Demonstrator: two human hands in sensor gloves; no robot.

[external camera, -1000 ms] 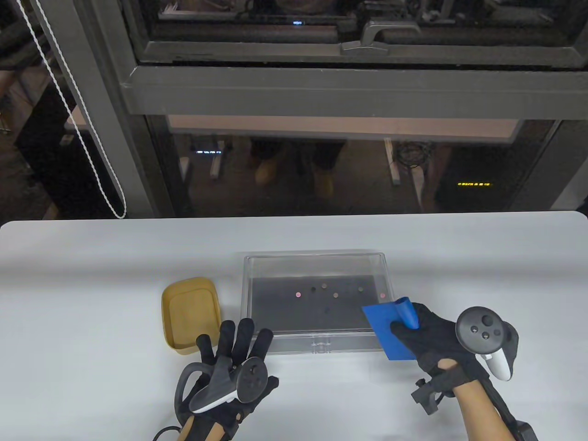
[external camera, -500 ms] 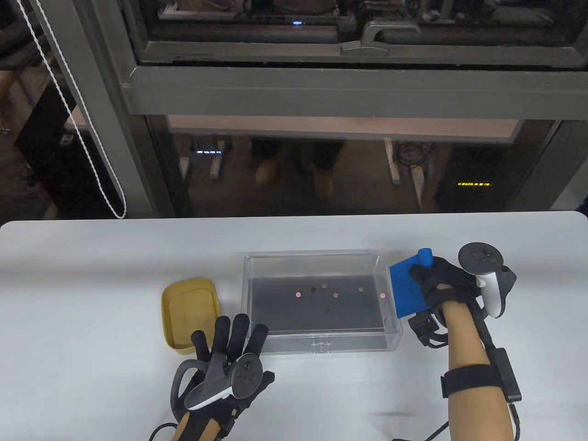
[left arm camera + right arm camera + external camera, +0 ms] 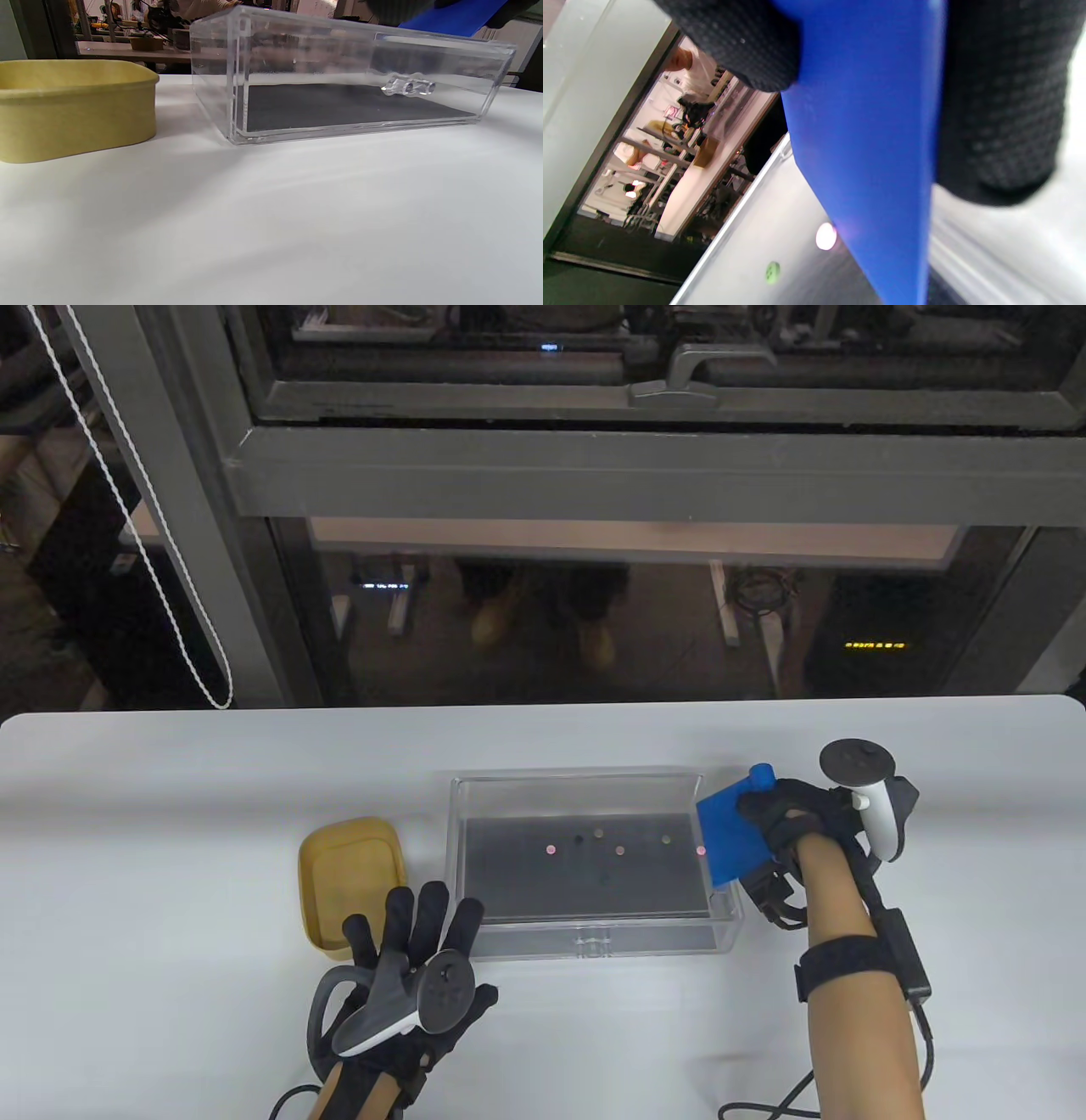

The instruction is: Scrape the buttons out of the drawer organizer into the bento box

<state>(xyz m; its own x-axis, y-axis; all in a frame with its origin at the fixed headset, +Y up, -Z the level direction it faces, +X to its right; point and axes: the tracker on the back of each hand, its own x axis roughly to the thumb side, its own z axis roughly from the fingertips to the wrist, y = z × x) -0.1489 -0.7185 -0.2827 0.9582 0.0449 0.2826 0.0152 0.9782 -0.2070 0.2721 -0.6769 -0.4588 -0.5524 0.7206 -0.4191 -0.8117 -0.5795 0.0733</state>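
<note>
A clear drawer organizer [image 3: 594,937] with a dark floor stands mid-table and also shows in the left wrist view [image 3: 237,84]. Several small buttons [image 3: 620,849] lie scattered on its floor; a pink button [image 3: 826,236] and a green one [image 3: 772,271] show in the right wrist view. A yellow bento box [image 3: 349,882] stands just left of it, also in the left wrist view [image 3: 72,110]. My right hand [image 3: 785,814] grips a blue scraper [image 3: 731,836] over the organizer's right end; its blade [image 3: 878,140] is near the pink button. My left hand [image 3: 416,933] is spread flat near the organizer's front left corner, holding nothing.
The white table [image 3: 170,780] runs wide on both sides. A dark window frame [image 3: 594,466] and a hanging white cord [image 3: 170,585] stand beyond the far edge. A cable [image 3: 764,1103] trails from my right forearm.
My right hand swung the scraper from the organizer's front right corner up to its right end, then a little left over the rim. My left hand edged left and forward.
</note>
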